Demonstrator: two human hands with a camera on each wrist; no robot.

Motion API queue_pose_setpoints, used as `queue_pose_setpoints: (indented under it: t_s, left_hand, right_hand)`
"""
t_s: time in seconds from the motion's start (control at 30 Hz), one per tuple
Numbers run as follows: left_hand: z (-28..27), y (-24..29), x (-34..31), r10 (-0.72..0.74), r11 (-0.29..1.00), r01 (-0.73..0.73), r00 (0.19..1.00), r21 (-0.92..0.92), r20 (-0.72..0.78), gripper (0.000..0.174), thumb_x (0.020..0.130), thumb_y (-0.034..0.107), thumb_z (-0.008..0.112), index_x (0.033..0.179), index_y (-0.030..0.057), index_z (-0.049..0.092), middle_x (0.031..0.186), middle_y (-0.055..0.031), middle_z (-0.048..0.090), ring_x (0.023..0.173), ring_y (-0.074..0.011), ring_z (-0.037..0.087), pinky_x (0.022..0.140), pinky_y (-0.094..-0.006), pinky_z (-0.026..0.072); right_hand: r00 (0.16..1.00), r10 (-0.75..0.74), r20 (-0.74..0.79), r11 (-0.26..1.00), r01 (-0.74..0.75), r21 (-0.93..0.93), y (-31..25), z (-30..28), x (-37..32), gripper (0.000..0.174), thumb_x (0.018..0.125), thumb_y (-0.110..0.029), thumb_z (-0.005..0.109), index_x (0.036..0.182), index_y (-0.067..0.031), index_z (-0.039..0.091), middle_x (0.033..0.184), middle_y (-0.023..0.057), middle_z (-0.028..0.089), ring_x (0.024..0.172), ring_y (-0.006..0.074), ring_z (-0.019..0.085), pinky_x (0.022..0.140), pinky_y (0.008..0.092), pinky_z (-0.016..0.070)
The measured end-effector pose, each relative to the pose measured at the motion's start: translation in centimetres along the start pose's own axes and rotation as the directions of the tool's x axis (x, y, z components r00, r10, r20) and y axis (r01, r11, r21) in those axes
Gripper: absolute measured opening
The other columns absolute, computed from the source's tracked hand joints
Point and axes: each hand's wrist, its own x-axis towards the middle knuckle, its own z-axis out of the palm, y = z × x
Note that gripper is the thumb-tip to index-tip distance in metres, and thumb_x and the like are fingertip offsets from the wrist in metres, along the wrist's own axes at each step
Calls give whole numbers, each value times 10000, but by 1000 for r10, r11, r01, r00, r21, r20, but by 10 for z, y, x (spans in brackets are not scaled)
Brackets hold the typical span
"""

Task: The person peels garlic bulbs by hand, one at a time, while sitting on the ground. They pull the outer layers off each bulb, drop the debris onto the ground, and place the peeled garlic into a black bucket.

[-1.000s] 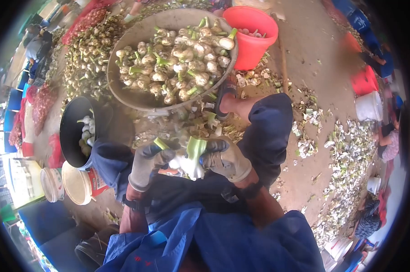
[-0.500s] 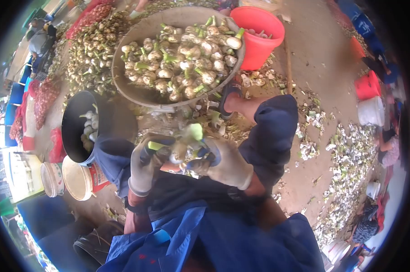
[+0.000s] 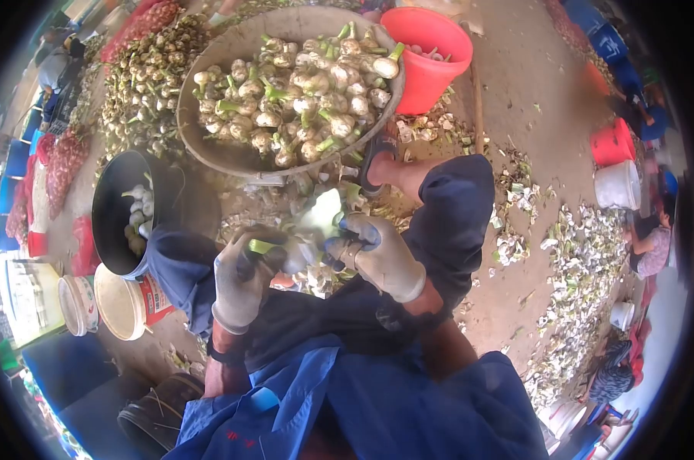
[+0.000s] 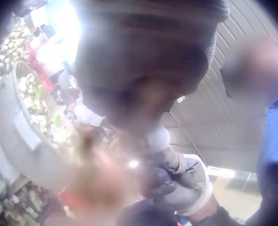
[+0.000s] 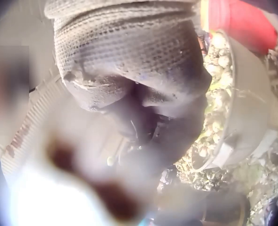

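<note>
My left hand (image 3: 238, 282), in a pale glove with dark fingers, grips a garlic bulb (image 3: 295, 257) whose cut green stem (image 3: 262, 246) pokes up over the fingers. My right hand (image 3: 387, 264), gloved alike, is close beside it with fingers curled. At its fingertips a strip of pale green-white garlic skin (image 3: 321, 210) is smeared by motion. In the left wrist view the left glove (image 4: 146, 56) is dark and blurred, with the right hand (image 4: 183, 181) beyond. The right glove (image 5: 129, 56) fills the right wrist view's top; its fingertips are mostly hidden by blur.
Ahead stands a wide round tub (image 3: 187, 126) heaped with untrimmed garlic. A red bucket (image 3: 431, 69) is behind it on the right. By the left knee, a black bucket (image 3: 111, 222) holds white bulbs. Peelings (image 3: 573, 299) litter the floor. Lidded pails (image 3: 119, 303) stand left.
The leafy skin, upright between the hands a second ago, is now blurred and higher, at the right fingertips. The right hand has pulled slightly away from the bulb. The left hand keeps its grip.
</note>
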Motion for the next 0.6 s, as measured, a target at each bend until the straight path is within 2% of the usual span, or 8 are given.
queue_pose_setpoints:
  t_s: [0.13, 0.23, 0.33, 0.4, 0.47, 0.53, 0.57, 0.6]
  left_hand:
    - [8, 5, 0, 135, 974, -129, 991, 186, -17, 224, 854, 39, 754, 1076, 45, 733, 1043, -151, 711, 869, -302, 721, 786, -352, 559]
    - [8, 12, -2, 103, 950, -109, 994, 292, 35, 255, 840, 28, 762, 1091, 52, 728, 1048, -157, 715, 871, -299, 722, 798, -344, 555]
    - [1, -7, -6, 210, 967, -211, 977, 145, 23, 253, 838, 20, 755, 1088, 14, 713, 1046, -119, 721, 863, -243, 720, 781, -328, 551]
    - [-2, -14, -12, -46, 926, 14, 996, -377, -74, 254, 902, 121, 758, 1102, -21, 692, 1035, -67, 717, 875, -168, 698, 782, -299, 548]
    - [-5, -18, -19, -100, 768, -15, 985, -640, -143, 428, 968, 347, 737, 1180, -4, 618, 1037, -71, 686, 941, -147, 659, 835, -314, 537]
    - [-17, -24, -18, -254, 730, 90, 956, -678, -147, 397, 937, 286, 771, 1184, 4, 642, 1096, -85, 699, 974, -179, 677, 887, -354, 542]
    - [-19, -36, -21, -196, 793, 44, 963, -607, -185, 357, 898, 165, 771, 1206, 19, 663, 1152, -94, 710, 1033, -219, 686, 943, -367, 530]
    - [-19, -43, -20, -188, 801, 33, 962, -598, -199, 357, 898, 165, 771, 1206, 19, 663, 1152, -94, 710, 1033, -219, 686, 943, -367, 530]
  right_hand:
    - [944, -322, -68, 922, 296, -248, -5, 23, -9, 241, 831, -63, 761, 1031, 25, 662, 918, 176, 702, 807, 272, 686, 748, 370, 525]
    - [946, -304, -115, 899, 245, -363, 8, 19, 0, 163, 762, -25, 699, 916, 8, 658, 819, 208, 664, 744, 386, 643, 716, 407, 515]
    - [935, -322, -146, 891, 247, -381, 14, 10, 10, 110, 756, -27, 683, 862, 2, 675, 756, 204, 658, 730, 402, 657, 689, 420, 512]
    - [982, -187, -33, 899, 158, -408, 10, 5, 11, 254, 827, 89, 686, 1080, 61, 677, 1007, 127, 738, 925, 164, 697, 803, 304, 539]
    - [991, -121, 53, 880, 132, -455, 11, 6, 8, 283, 838, 86, 708, 1118, 69, 676, 1039, 96, 729, 1010, 159, 690, 862, 301, 545]
    - [991, -113, 68, 991, 107, 80, 16, 16, -11, 331, 827, 91, 737, 1151, 65, 674, 1061, 83, 717, 1042, 160, 680, 876, 313, 555]
    - [986, -141, 86, 985, 132, 109, 21, 16, -17, 345, 802, 136, 748, 1126, 41, 683, 1104, 82, 741, 1011, 144, 696, 905, 312, 548]
    - [997, 14, 75, 942, -39, 333, 10, 17, -24, 378, 799, 106, 775, 1157, 40, 673, 1107, 111, 741, 1015, 170, 698, 898, 317, 548]
